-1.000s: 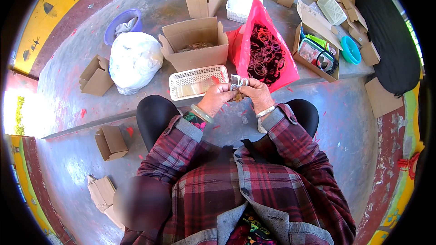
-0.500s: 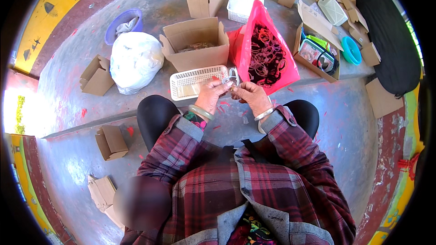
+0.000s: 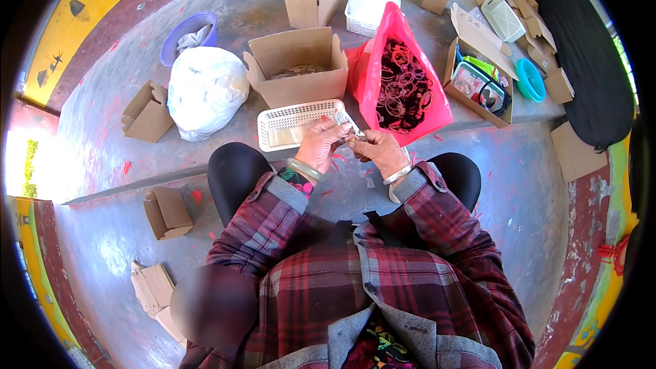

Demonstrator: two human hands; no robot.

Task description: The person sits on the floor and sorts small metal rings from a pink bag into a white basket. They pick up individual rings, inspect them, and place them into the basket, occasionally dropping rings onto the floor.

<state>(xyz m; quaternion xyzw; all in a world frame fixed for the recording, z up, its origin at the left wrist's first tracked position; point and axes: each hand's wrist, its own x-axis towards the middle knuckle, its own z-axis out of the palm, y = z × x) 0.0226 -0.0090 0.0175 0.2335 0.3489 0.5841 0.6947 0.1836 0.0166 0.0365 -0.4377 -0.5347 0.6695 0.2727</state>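
Note:
My left hand (image 3: pixel 320 147) and my right hand (image 3: pixel 384 152) meet in front of my knees, the fingertips of both pinched together. Between them is a thin, pale looped band (image 3: pixel 344 118), whose loops stick up past my left fingers; its exact kind is too small to make out. Just beyond my left hand lies a shallow cream plastic basket (image 3: pixel 273 120) with slim pale pieces in it. To the right of the basket stands an open pink plastic bag (image 3: pixel 369 96), full of dark and pinkish loops (image 3: pixel 403 89).
Behind the basket is an open cardboard box (image 3: pixel 301 89); left of it sits a stuffed white plastic bag (image 3: pixel 205 96). A purple basin (image 3: pixel 171 44), a box of mixed items (image 3: pixel 504 117) and a teal basin (image 3: pixel 530 80) stand around. A step edge (image 3: pixel 157 179) crosses the floor.
Both hands stay pinched together in nearly the same place. The pale band's loops have shifted and tilted slightly between my fingers.

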